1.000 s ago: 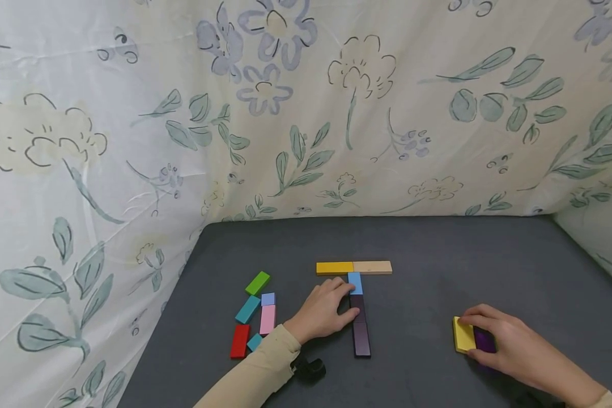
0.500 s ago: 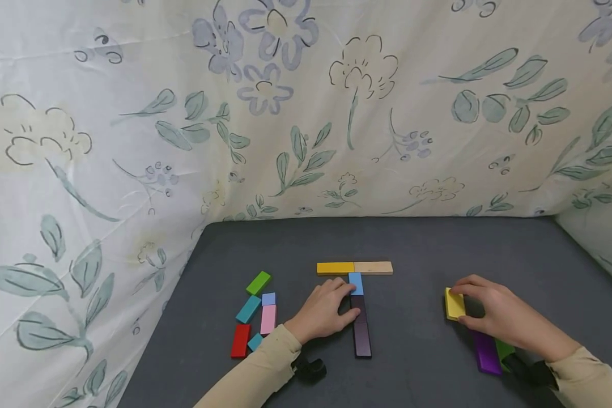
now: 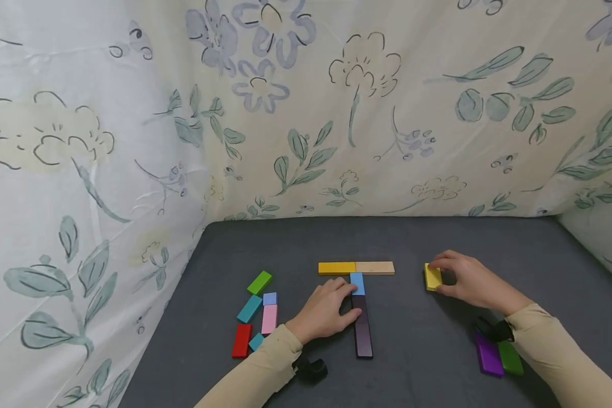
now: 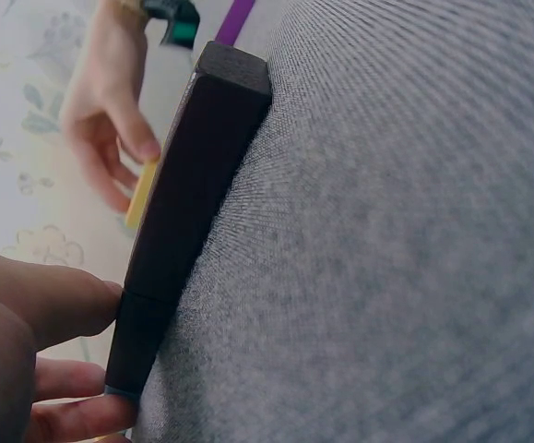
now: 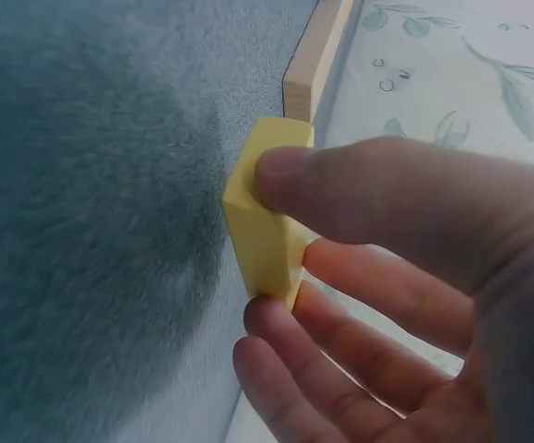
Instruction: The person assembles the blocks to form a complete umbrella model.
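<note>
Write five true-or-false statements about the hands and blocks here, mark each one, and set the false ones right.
1. The right hand holds a yellow block. True.
2. The left hand is gripping the red block. False: it touches the light blue block.
3. The amber block and the bare-wood block lie end to end. True.
4. The purple block lies with no other block next to it. False: a green block lies beside it.
5. In the head view, the pink block is left of the left hand. True.
</note>
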{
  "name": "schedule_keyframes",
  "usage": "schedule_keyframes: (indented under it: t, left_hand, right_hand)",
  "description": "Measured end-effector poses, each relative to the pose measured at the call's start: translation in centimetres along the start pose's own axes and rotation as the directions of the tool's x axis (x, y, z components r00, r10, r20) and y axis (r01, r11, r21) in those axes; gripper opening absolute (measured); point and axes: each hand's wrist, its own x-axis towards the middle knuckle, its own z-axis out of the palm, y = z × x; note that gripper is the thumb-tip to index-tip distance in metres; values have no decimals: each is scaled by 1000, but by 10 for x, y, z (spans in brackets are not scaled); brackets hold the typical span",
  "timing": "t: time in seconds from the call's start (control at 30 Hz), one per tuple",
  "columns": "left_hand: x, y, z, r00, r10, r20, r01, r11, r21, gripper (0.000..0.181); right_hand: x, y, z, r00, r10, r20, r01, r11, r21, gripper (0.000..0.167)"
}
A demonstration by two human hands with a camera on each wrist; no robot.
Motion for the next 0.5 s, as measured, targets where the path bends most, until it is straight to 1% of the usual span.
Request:
schedule_keyframes:
  t: [0.27, 0.4, 0.5]
  left_hand:
    - [0, 0, 3, 1000, -7, -3, 7, 1000, -2, 49]
    - [-1, 1, 4, 1000, -3, -9, 3, 1000, -5, 48]
    - [-1, 2, 5, 1000, 2, -13, -2, 1000, 1, 48]
  right_hand:
    - [33, 1, 10, 1000, -11, 19, 11, 1000, 18, 42]
    - [44, 1, 15, 999, -35, 21, 34, 999, 41, 40]
    - [51, 3, 18, 999, -38, 31, 36, 998, 53, 41]
